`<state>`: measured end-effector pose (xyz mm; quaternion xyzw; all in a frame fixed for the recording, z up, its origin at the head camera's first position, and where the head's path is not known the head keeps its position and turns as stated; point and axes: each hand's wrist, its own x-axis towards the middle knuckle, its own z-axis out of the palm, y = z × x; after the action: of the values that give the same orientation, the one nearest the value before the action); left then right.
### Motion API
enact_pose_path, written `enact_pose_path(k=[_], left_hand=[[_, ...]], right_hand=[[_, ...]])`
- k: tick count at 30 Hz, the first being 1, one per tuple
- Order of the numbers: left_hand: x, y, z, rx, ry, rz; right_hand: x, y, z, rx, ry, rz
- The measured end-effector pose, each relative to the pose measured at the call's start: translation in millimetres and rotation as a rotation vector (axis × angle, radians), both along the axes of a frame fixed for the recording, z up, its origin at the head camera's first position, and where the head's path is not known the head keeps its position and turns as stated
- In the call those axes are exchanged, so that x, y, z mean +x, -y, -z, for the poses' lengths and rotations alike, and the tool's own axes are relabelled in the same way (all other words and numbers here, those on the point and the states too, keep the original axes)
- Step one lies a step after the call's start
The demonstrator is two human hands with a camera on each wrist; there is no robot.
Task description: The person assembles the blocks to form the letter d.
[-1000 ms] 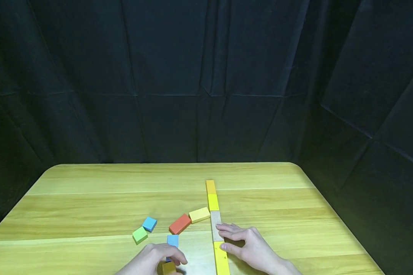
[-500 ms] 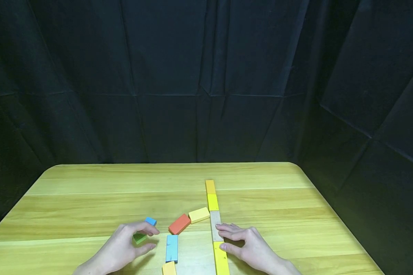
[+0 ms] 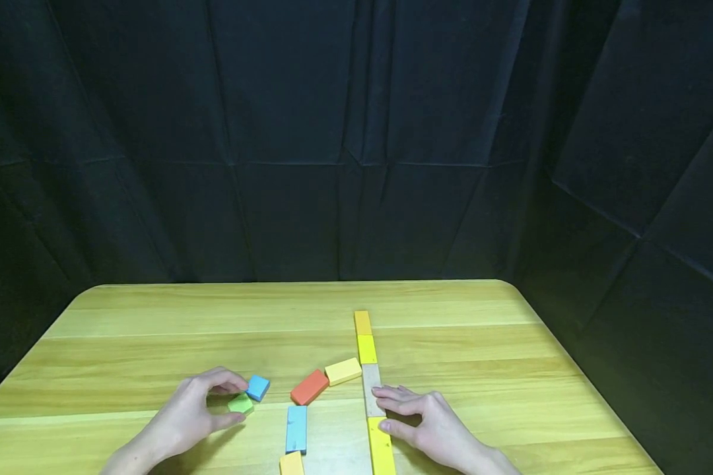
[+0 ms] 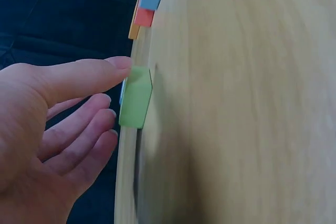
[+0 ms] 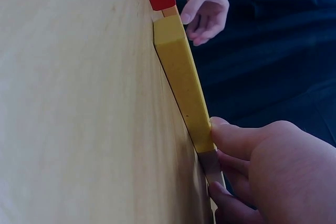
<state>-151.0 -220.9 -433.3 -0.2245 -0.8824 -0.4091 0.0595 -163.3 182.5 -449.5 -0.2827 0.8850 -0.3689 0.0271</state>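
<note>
My left hand spans a small green block, thumb on the near side and fingers on the far side. In the left wrist view the thumb tip lies at a corner of the green block, with the other fingertips apart from it. A small blue block touches the green one. My right hand rests beside a straight row of blocks. Its fingertips touch the grey block and its thumb the long yellow block; in the right wrist view the fingers are loosely bent.
Beyond the grey block the row continues with a shorter yellow block and an orange block. A curve of pale yellow, red, light blue and light orange blocks lies left of it. Black cloth hangs behind the table.
My left hand has let go of the light orange block at the end of the curve and moved left to the green block. The right hand has stayed at the row.
</note>
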Motion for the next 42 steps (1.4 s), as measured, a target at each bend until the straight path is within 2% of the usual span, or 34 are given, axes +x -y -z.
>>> enact_pose_path(k=[7, 18, 36, 42], left_hand=[[-1.9, 6.9, 2.9, -0.041, 0.092, -0.018], [-2.6, 10.5, 1.5, -0.011, 0.193, -0.031], [-2.2, 13.1, 1.1, -0.014, 0.208, -0.022], [0.0, 15.3, -3.9, -0.038, 0.166, -0.011]], right_hand=[[0.7, 0, 0.2, 0.004, 0.002, 0.0], [0.1, 1, 0.4, 0.004, -0.007, 0.011], [0.4, 1, -0.4, 0.008, -0.009, 0.013], [1.3, 1, 0.0, 0.007, -0.004, 0.012]])
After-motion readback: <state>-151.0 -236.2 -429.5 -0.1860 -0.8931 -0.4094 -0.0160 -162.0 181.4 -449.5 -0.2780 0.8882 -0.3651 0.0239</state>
